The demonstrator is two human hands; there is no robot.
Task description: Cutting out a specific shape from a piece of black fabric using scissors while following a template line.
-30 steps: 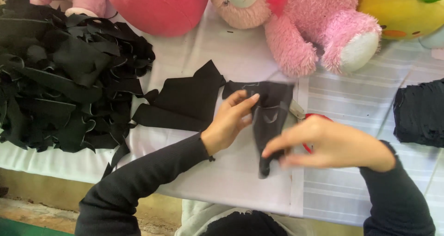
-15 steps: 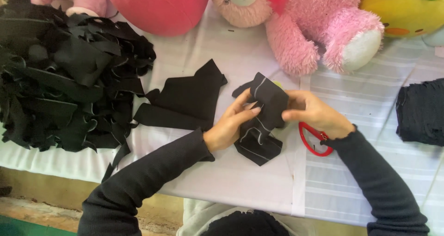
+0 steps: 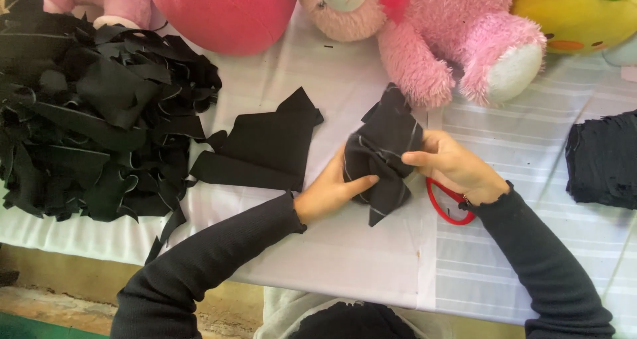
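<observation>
Two hands fold a black fabric piece over the white-covered table.

Nearest, the left hand (image 3: 330, 191) and right hand (image 3: 452, 166) both close on the black fabric piece (image 3: 383, 154), thumbs and fingers pinching it from either side so it lifts clear of the white tablecloth (image 3: 345, 259) and bunches at mid-table. It looks thin and limp, dark with pale stitch lines, its corners poking out near and far. Red-handled scissors (image 3: 448, 206) lie under the right wrist. To the left lies a flat black cut piece (image 3: 262, 150), then a heap of black scraps (image 3: 86, 113); a dark stack (image 3: 604, 160) sits right. Farthest, pink plush toys (image 3: 451, 40) line the edge.
</observation>
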